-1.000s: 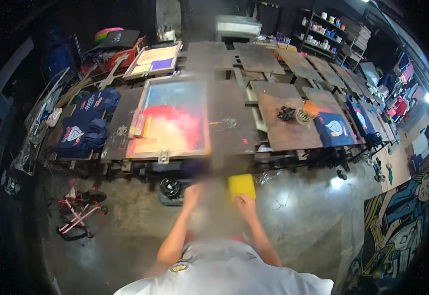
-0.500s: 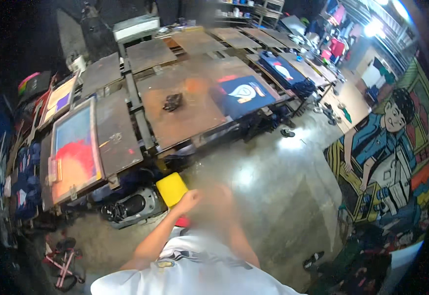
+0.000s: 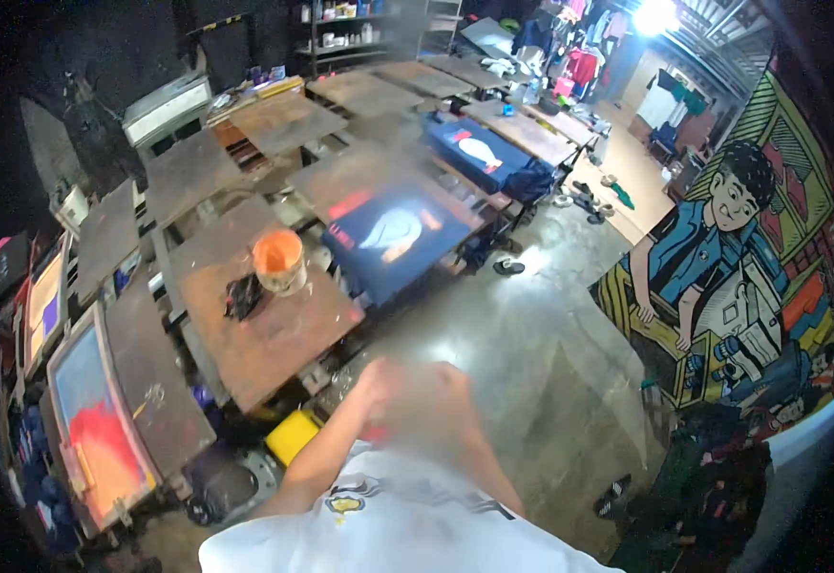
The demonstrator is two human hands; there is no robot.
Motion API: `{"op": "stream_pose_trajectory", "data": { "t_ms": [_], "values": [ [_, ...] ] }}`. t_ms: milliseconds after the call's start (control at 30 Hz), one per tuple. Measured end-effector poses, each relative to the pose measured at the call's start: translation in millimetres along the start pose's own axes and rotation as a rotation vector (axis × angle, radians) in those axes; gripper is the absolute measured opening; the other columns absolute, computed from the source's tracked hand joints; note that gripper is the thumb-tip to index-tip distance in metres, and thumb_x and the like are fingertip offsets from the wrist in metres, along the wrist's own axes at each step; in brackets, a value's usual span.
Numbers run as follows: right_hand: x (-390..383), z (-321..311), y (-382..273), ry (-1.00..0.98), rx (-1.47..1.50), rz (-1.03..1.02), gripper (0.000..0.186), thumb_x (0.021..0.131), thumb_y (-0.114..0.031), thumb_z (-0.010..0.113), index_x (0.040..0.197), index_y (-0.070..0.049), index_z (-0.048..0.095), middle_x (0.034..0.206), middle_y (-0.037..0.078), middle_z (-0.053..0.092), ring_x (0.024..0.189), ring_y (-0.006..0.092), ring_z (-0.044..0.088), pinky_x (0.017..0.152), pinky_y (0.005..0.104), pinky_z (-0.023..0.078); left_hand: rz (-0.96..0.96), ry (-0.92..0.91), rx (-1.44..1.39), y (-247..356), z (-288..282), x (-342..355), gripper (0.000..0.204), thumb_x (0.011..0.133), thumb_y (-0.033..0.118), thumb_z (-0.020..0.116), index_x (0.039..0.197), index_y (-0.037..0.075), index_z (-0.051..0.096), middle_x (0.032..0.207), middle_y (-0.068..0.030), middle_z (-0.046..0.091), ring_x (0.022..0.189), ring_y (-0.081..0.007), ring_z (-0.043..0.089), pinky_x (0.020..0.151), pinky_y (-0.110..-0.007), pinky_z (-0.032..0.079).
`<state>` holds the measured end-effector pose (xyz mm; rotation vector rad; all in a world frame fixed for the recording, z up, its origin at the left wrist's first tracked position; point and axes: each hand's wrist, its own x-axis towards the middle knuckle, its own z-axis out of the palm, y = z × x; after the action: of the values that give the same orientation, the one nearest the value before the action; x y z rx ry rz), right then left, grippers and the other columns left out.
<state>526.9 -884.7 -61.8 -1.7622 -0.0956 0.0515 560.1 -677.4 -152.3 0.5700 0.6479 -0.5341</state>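
My left hand (image 3: pixel 375 382) is in front of my chest, over the floor just beyond the white shirt I wear. Level with it on the other side is my right hand (image 3: pixel 451 380). A blurred patch lies between the two and covers the fingers, so whatever they may hold is hidden. The nearest work board (image 3: pixel 274 339) lies ahead and to the left, apart from both hands. On it stand a bucket with an orange inside (image 3: pixel 280 256) and, beside that, a dark crumpled bundle (image 3: pixel 242 297). A dark blue printed shirt (image 3: pixel 359 253) is spread on the adjoining board.
A framed printing screen (image 3: pixel 83 358) with red and orange ink leans at the left. Below the boards sits a yellow box (image 3: pixel 293 436). Concrete floor (image 3: pixel 531 382) runs to a painted mural (image 3: pixel 722 248) on the right. Sandals (image 3: pixel 509 268) lie by the tables.
My view has swung rightward and nearer the tables, so boards and mural sit further left. The bucket, an orange blur before, now shows plainly. Both hands stay before my chest.
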Motion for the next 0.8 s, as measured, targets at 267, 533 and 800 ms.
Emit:
{"op": "stream_pose_trajectory", "data": {
  "t_ms": [267, 533, 800],
  "values": [
    [135.6, -15.2, 4.1, 0.073, -0.123, -0.092, 0.017, 0.091, -0.010, 0.064, 0.102, 0.002, 0.070, 0.094, 0.013, 0.072, 0.087, 0.0176, 0.068, 0.077, 0.0306, 0.053, 0.090, 0.201, -0.201, 88.0, -11.0, 109.3, 0.093, 0.094, 0.041, 0.061, 0.158, 0.014, 0.000, 0.159, -0.0158, 0.024, 0.119, -0.0359, 0.054, 0.092, -0.050, 0.047],
    [302.5, -35.8, 11.1, 0.006, -0.237, -0.135, 0.018, 0.090, -0.015, 0.067, 0.100, -0.001, 0.071, 0.092, 0.013, 0.071, 0.078, 0.0212, 0.066, 0.070, 0.0324, 0.051, 0.122, 0.330, -0.300, 106.3, -3.0, 108.3, 0.054, 0.094, 0.035, 0.063, 0.136, 0.008, 0.042, 0.128, -0.0146, 0.059, 0.108, -0.0324, 0.062, 0.084, -0.046, 0.050],
    [461.7, -80.3, 65.3, -0.093, -0.295, -0.234, 0.012, 0.084, -0.009, 0.070, 0.092, 0.000, 0.068, 0.087, 0.014, 0.067, 0.080, 0.0292, 0.065, 0.076, 0.0375, 0.052, 0.293, 0.286, -0.374, 103.4, 56.0, 106.0, 0.028, 0.092, 0.031, 0.066, 0.102, 0.005, 0.063, 0.105, -0.0096, 0.070, 0.092, -0.0275, 0.066, 0.079, -0.041, 0.051]
  ]
}}
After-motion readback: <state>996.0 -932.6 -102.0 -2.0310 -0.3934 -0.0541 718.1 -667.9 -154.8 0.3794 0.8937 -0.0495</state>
